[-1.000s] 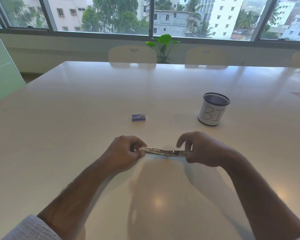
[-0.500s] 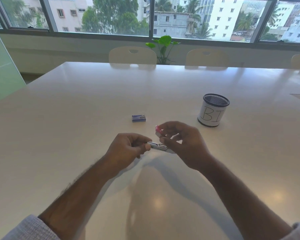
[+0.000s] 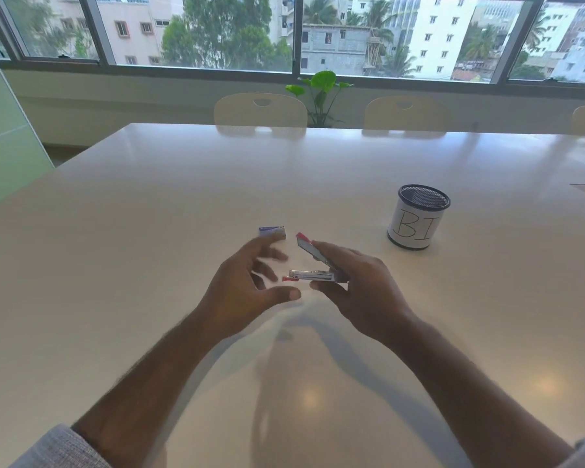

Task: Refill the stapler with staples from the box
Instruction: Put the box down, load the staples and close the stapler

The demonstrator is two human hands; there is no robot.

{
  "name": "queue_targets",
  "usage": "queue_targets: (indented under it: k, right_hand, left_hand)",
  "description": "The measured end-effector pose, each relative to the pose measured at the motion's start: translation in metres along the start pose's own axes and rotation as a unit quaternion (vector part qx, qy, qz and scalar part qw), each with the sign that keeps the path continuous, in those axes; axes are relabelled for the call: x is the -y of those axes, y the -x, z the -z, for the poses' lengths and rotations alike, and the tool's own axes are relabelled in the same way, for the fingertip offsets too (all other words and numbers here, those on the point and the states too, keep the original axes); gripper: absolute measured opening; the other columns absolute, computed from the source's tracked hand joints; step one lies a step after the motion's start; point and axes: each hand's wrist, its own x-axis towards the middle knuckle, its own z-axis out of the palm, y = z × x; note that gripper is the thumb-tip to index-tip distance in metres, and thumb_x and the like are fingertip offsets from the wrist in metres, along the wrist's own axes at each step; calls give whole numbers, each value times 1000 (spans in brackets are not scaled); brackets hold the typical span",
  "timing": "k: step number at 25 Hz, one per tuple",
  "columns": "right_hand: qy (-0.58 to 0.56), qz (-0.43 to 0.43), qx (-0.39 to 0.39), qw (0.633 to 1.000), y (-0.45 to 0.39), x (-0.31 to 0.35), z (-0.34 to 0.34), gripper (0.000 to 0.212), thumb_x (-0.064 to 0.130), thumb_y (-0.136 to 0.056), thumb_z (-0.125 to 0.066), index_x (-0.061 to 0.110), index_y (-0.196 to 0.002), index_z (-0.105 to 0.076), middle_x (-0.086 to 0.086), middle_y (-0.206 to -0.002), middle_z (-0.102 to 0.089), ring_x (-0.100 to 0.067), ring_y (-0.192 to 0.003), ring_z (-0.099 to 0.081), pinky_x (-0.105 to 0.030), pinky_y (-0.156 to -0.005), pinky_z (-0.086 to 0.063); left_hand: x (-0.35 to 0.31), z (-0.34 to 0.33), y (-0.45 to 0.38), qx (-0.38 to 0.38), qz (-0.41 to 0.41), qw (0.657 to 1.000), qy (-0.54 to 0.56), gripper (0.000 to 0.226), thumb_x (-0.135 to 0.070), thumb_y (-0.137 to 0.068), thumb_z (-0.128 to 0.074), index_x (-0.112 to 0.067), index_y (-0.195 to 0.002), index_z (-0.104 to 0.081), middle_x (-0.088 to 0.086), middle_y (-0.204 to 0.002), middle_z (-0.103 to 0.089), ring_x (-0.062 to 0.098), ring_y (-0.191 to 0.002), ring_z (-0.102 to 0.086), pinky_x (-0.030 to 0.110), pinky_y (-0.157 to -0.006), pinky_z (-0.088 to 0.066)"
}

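Observation:
My right hand (image 3: 358, 292) grips a small silver and red stapler (image 3: 313, 274) by its hinge end, just above the white table (image 3: 149, 231). The stapler stands hinged open in a V: its top arm points up and left, its metal staple channel points left. My left hand (image 3: 250, 282) hovers just left of the stapler with spread, blurred fingers and holds nothing. The small purple staple box (image 3: 272, 231) lies on the table right behind my left fingertips, which partly cover it.
A black mesh pen cup (image 3: 417, 217) with a white paper label stands to the right of the stapler. Cream chairs (image 3: 260, 109) line the table's far edge, with a green plant (image 3: 320, 92) and windows behind them.
My left hand has let go of the stapler and opened, moving up toward the box. My right hand has swung the stapler open into a V.

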Motion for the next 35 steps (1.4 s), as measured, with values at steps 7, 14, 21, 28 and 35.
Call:
queue_targets:
  k: [7,14,21,28,35]
  right_hand:
    - [-19,57,-18,998,0,1,-5,34,19,-83,-70,24,-116,-66,1,-105,-76,-20,-87,-69,-39,-73,-57]
    - [5,63,-19,998,1,4,-3,32,20,-83,-69,25,-114,-67,3,-104,-76,-19,-85,-69,-35,-73,-57]
    - [-19,15,40,999,4,-1,0,39,11,-81,-74,19,-119,-67,-1,-110,-73,-20,-92,-66,-38,-81,-54]
    - [-9,2,83,997,8,-8,3,35,13,-79,-76,22,-112,-71,13,-91,-60,-13,-87,-56,-30,-76,-49]
    - [47,-2,152,987,12,-13,8,29,19,-77,-80,23,-105,-74,12,-87,-57,-13,-85,-50,-30,-71,-46]
  left_hand:
    - [-4,-1,0,-61,-154,977,-132,52,-27,-67,-85,-32,-116,-67,-26,-112,-61,-5,-110,-55,26,-92,-50]
    - [-8,-2,2,-78,-163,975,-125,42,-23,-68,-86,-28,-107,-71,-19,-104,-67,3,-104,-60,25,-90,-50]
    - [4,-5,2,-13,-136,980,-145,48,-28,-70,-83,-35,-115,-65,-30,-113,-57,-3,-114,-50,23,-93,-48]
    - [10,-9,1,12,-138,971,-193,43,-39,-69,-80,-36,-110,-68,-24,-103,-60,-9,-108,-46,11,-87,-37]
    - [15,-16,4,66,-105,968,-217,39,-47,-68,-78,-37,-104,-68,-27,-98,-59,-6,-105,-47,14,-80,-38]
